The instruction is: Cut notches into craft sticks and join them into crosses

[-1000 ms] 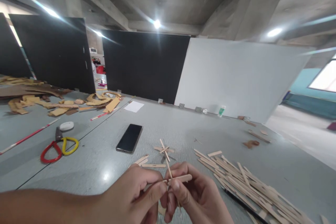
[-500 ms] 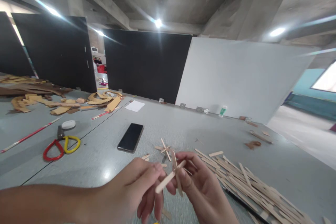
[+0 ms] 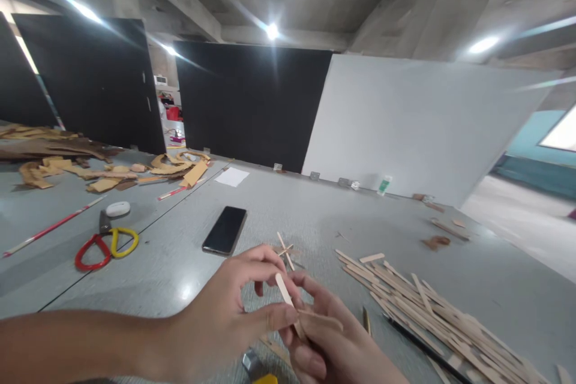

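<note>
My left hand and my right hand meet at the bottom centre of the head view, both pinching a small cross of wooden sticks. One stick slants up from between my left thumb and fingers; another lies across my right fingers. Just beyond my hands, a second glued stick cross rests on the grey table. To the right lies a pile of loose wooden sticks.
A black phone lies ahead on the left. Red and yellow scissors, a white oval object and cardboard scraps sit further left. A yellow-tipped tool shows under my hands. A black pen borders the stick pile.
The stick cross has turned in my fingers and dropped lower. My left thumb now presses on it and my right hand has slid further beneath it.
</note>
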Demonstrator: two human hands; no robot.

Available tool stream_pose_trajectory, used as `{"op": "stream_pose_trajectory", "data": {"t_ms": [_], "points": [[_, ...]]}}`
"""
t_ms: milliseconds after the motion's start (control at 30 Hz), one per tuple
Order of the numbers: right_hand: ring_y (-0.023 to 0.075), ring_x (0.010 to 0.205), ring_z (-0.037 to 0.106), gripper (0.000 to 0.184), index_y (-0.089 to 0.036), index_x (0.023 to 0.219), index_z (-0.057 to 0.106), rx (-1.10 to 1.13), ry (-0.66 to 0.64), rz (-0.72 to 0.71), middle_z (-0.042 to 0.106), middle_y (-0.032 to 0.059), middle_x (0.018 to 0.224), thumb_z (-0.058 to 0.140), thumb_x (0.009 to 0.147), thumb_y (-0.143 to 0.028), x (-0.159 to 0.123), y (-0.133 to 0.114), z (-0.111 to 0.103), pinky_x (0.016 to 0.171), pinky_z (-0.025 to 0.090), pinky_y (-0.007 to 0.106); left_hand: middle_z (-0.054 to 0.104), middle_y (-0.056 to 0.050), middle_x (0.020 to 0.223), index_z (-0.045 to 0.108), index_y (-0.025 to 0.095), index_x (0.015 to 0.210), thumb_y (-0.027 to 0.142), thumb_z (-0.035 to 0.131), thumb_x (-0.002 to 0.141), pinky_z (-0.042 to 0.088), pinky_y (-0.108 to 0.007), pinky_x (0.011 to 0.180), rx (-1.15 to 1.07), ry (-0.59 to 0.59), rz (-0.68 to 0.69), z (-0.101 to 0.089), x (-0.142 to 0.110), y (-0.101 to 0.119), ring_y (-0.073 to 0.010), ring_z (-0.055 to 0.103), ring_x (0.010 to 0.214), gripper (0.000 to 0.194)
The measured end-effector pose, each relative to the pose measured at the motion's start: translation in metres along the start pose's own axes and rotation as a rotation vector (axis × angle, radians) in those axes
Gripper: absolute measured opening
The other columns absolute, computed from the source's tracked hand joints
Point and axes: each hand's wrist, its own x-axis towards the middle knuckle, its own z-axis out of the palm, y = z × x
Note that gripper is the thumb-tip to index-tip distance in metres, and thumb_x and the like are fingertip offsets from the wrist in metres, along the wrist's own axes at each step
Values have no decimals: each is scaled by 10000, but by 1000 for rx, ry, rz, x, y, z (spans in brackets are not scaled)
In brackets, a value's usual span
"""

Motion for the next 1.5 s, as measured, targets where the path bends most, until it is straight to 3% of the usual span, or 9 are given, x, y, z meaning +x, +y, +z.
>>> {"op": "stream_pose_trajectory", "data": {"t_ms": [133, 433, 567, 733, 833, 967, 1100, 1267, 1500], "points": [[153, 672, 705, 463, -201, 1088, 643, -126, -45, -103, 722, 26, 819, 776, 899, -603, 1, 0, -2, 653, 562, 282, 669, 9, 844, 677, 196, 839, 440, 684, 1006, 457, -288, 821, 10, 17, -59, -2, 1, 0, -162, 627, 841, 296], [129, 548, 616, 358, -199, 1027, 654, -394, 193, -391, 699, 29, 804, 654, 1002, -556, 2, -24, 0, 475, 504, 252, 621, 20, 766, 660, 179, 869, 465, 599, 1043, 401, -284, 702, 43, -50, -184, -6, 4, 2, -141, 546, 743, 340], [143, 604, 630, 282, -223, 1079, 582, -773, 283, -448, 678, 24, 856, 451, 1102, -471, 5, -28, -10, 521, 526, 271, 545, 34, 766, 626, 186, 843, 494, 568, 1056, 349, -275, 651, 137, 75, -166, -10, 8, 4, -133, 468, 741, 379], [175, 776, 680, 7, -216, 963, 670, -1450, 50, -317, 723, 20, 906, 676, 963, -215, 9, -13, -28, 707, 510, 294, 651, -5, 875, 552, 186, 853, 444, 507, 1087, 485, -297, 805, -49, 195, -175, -13, 13, 5, -153, 623, 844, 352], [162, 782, 692, 137, -209, 893, 700, -1615, -105, -298, 735, 17, 971, 732, 855, -81, 13, 8, -32, 686, 465, 266, 705, -24, 839, 514, 193, 879, 436, 461, 1107, 533, -330, 781, -201, 141, -186, -12, 14, 2, -162, 689, 755, 338], [205, 752, 664, 266, -168, 873, 704, -1801, -114, -328, 723, 89, 903, 581, 804, 57, 18, 29, -37, 619, 375, 307, 638, 20, 700, 573, 179, 983, 494, 504, 1092, 474, -255, 574, -220, 86, -213, -10, 13, -1, -113, 610, 561, 340], [188, 654, 619, 265, -178, 871, 665, -1846, 20, -363, 700, 83, 842, 539, 804, 46, 19, 11, -48, 582, 331, 315, 614, 28, 694, 603, 166, 1097, 519, 517, 1080, 382, -209, 473, -213, 99, -232, -10, 13, 1, -88, 551, 520, 364], [198, 650, 590, 225, -208, 945, 615, -1731, 357, -431, 659, 57, 809, 420, 1058, -202, 8, -55, -55, 600, 385, 326, 577, 43, 703, 584, 180, 1139, 542, 525, 1071, 394, -193, 453, -224, 65, -227, -9, 12, 0, -89, 537, 535, 374], [151, 594, 468, 301, -247, 953, 708, -1216, 282, -366, 560, -16, 695, 564, 1044, -495, -13, -90, -36, 518, 356, 285, 578, 37, 712, 633, 178, 1080, 517, 537, 1075, 375, -186, 502, -161, -9, -239, -5, 10, -2, -88, 509, 609, 353]]}}
